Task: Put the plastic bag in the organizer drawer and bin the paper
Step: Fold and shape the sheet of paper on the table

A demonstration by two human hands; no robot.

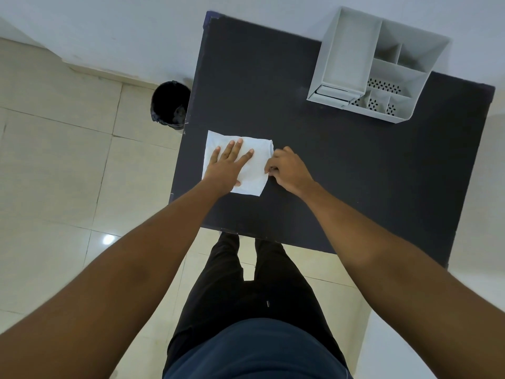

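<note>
A flat white sheet, folded and slightly translucent, lies near the left edge of the black table. Whether it is the plastic bag or the paper I cannot tell. My left hand presses flat on its left half, fingers spread. At the sheet's right edge my right hand has its fingers curled and pinches that edge. The grey organizer stands at the table's far right corner, with a shallow drawer at its front left.
A black bin with a dark liner stands on the tiled floor just off the table's far left side. A white wall runs behind the table. My legs are at the table's near edge.
</note>
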